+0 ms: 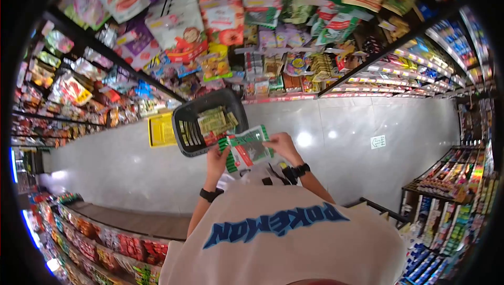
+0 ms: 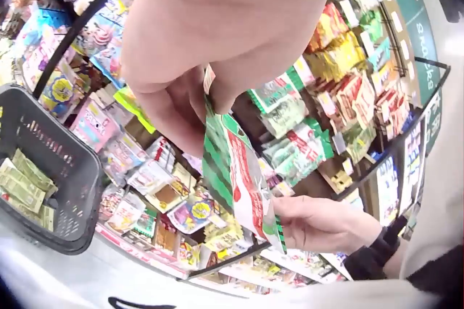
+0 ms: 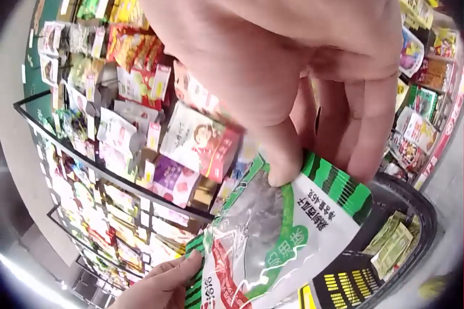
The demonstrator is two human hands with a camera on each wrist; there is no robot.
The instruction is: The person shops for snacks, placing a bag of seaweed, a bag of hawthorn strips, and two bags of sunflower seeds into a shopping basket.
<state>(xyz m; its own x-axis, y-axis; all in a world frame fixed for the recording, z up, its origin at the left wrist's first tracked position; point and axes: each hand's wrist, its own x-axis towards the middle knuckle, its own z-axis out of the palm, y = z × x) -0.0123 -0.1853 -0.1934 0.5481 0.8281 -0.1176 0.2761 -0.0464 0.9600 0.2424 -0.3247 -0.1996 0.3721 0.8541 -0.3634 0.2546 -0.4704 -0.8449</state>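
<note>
A green and white snack bag (image 1: 245, 150) with a see-through window is stretched between both hands in front of the body. My left hand (image 1: 216, 163) pinches one green striped end, and my right hand (image 1: 283, 147) pinches the opposite end. Dark pieces show through the window in the right wrist view, where the bag's printed face (image 3: 279, 240) is turned up. In the left wrist view the bag (image 2: 235, 171) is seen almost edge-on. Just beyond the hands lies a dark shopping basket (image 1: 181, 138), with several green packets (image 1: 214, 120) inside.
A yellow basket (image 1: 161, 130) sits on the grey floor (image 1: 336, 127), partly behind the dark one. Shelves of bagged snacks (image 1: 223, 20) rise ahead. Behind and to the left runs a low shelf (image 1: 105, 238); another display (image 1: 446, 180) stands at the right.
</note>
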